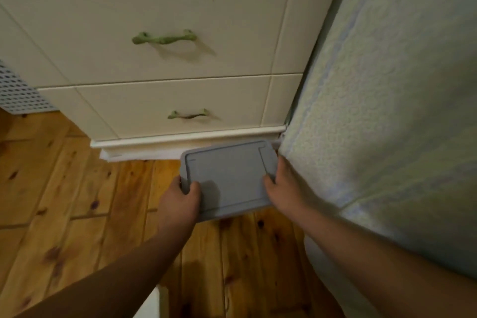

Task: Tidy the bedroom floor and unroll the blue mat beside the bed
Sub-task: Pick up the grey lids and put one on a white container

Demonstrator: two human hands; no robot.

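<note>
Your left hand [182,196] grips the near left corner of the grey plastic lid [229,175], thumb on top and fingers [178,181] curled round its edge. Your right hand [284,186] holds the right edge the same way. The lid sits low over the wooden floor [77,188], its far edge at the foot of the cream dresser [154,2] and its right side against the white fleece bed cover [387,85].

We see a wooden plank floor [77,188] low in frame; on it stand a cream drawer chest [154,8], upper centre, and a perforated basket [18,90], left edge.
</note>
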